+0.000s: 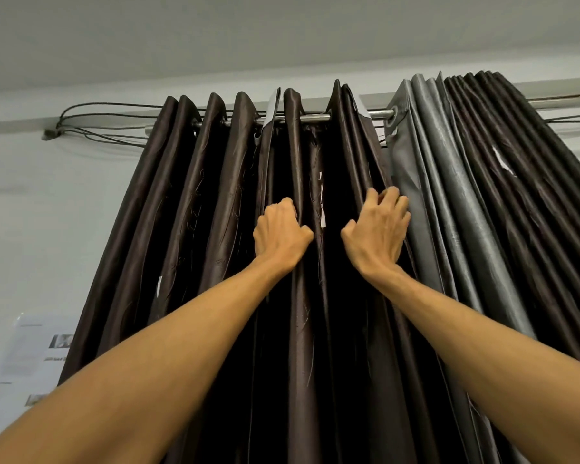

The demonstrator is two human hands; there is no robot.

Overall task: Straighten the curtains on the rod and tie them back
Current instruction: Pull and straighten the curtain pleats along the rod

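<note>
left hand gripped a fold of the glossy dark-brown eyelet curtain, right hand hooked its fingers round the edge fold, both high up, just under the silver metal rod. straightening, i judged. next, even pleats along the rod, no tie-back yet.

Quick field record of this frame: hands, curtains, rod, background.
left hand: grips a fold of the brown curtain
right hand: fingers curled on the brown curtain's right edge, beside the grey curtain
rod: metal, bare stretches showing between folds
curtains: both hung on the rod, bunched unevenly
tie-back: none visible
wall: cables left of the rod, papers lower left
</note>
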